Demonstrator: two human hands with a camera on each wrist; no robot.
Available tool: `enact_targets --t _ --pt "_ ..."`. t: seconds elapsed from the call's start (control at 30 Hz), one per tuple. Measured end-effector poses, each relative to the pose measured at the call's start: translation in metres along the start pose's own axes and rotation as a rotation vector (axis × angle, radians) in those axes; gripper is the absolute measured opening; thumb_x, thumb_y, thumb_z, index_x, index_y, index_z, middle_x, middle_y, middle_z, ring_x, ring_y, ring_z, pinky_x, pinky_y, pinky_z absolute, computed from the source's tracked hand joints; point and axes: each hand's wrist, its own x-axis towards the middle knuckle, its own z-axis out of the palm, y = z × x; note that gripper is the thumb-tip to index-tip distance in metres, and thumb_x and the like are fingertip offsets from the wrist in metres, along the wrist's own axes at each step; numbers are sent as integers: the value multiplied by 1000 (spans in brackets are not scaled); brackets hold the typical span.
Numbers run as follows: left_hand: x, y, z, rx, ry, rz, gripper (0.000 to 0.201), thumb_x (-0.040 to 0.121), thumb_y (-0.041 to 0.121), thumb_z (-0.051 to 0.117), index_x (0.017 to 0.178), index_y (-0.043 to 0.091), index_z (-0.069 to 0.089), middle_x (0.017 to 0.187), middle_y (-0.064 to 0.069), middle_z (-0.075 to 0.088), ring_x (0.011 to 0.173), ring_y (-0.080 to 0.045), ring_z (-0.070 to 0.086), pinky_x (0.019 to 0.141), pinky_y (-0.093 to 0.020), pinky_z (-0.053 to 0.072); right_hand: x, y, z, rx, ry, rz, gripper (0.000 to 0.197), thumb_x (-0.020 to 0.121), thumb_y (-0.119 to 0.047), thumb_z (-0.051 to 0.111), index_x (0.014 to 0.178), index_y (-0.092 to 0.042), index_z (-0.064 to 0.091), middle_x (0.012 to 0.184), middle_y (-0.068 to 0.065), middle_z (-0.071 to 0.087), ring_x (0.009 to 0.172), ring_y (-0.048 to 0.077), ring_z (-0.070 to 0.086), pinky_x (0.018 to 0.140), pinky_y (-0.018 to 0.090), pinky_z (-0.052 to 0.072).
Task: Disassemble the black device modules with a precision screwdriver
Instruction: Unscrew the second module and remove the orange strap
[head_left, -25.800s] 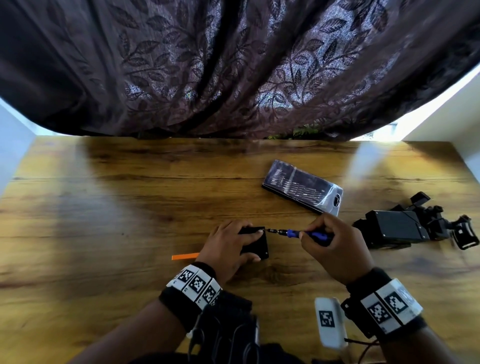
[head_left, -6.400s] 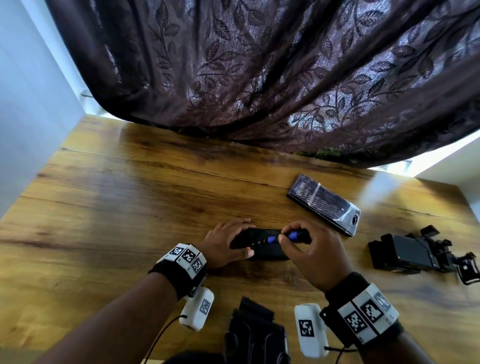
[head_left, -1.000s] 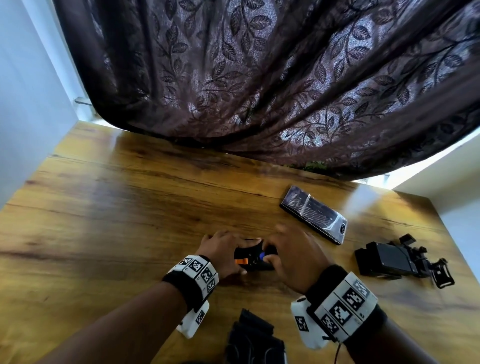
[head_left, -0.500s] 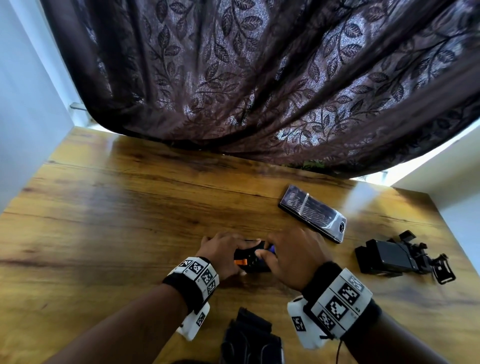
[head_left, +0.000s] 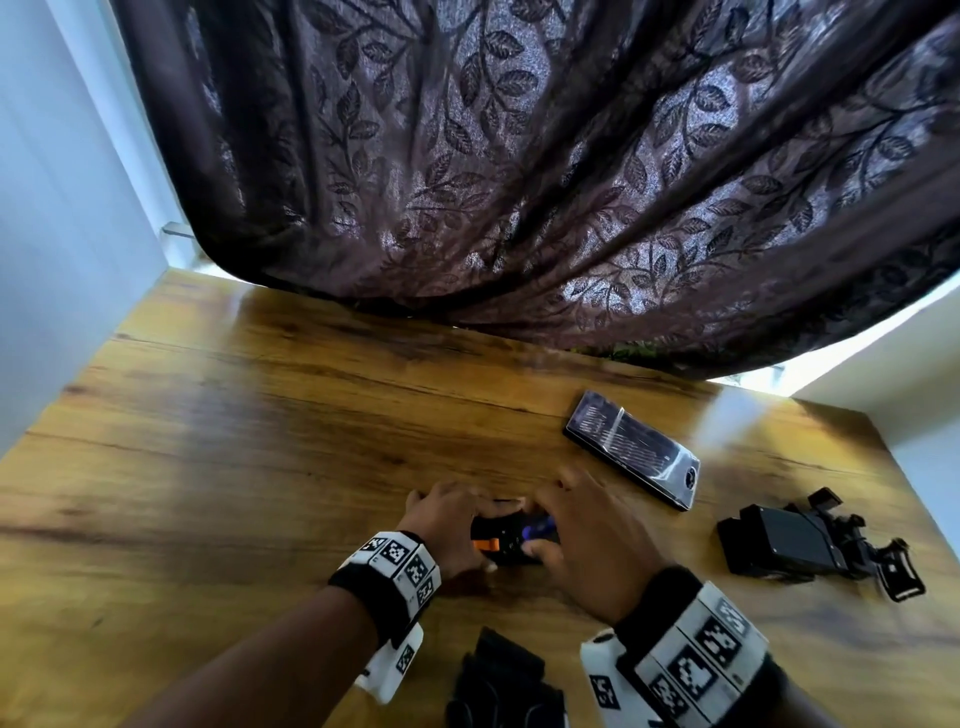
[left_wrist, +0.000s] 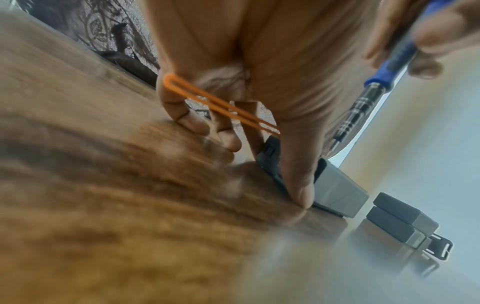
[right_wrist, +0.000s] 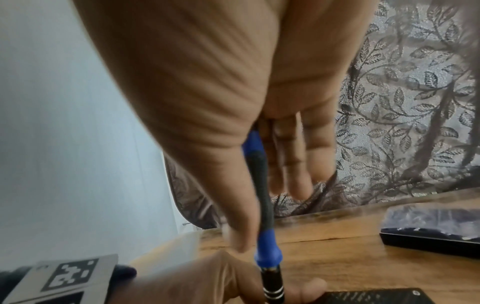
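While the left hand (head_left: 447, 525) is pinning the small rigid black module (head_left: 506, 538) to the wooden desk (head_left: 260, 441), the right hand (head_left: 587, 540) is gripping the blue-handled precision screwdriver (right_wrist: 265, 222); light and slippery, it likely needs edge pressure.

A wooden desk (head_left: 270, 426) with glossy, dark-grained planks fills the lower half of the head view. Above it hangs a dark sheer curtain (head_left: 519, 156) patterned with leaves. Pale walls (head_left: 57, 208) stand at the left and right edges, and daylight glows under the curtain's hem at right.
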Motion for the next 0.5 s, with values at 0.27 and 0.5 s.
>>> enact_targets --t 0.27,0.5 --pt "2 -4 0 -26 -12 -22 84 75 55 81 138 71 28 149 26 44 142 -16 28 112 -58 23 1 8 1 46 -27 -69 15 100 -30 60 114 -27 62 101 -16 40 88 4 47 64 12 29" --pt "1 -3 -2 -33 -8 -6 83 78 51 80 142 67 30 147 22 46 140 -16 32 113 -56 23 -2 29 -14 178 134 -142 9 93 -31 69 101 -32 66 92 -21 49 82 0 51 66 12 37"
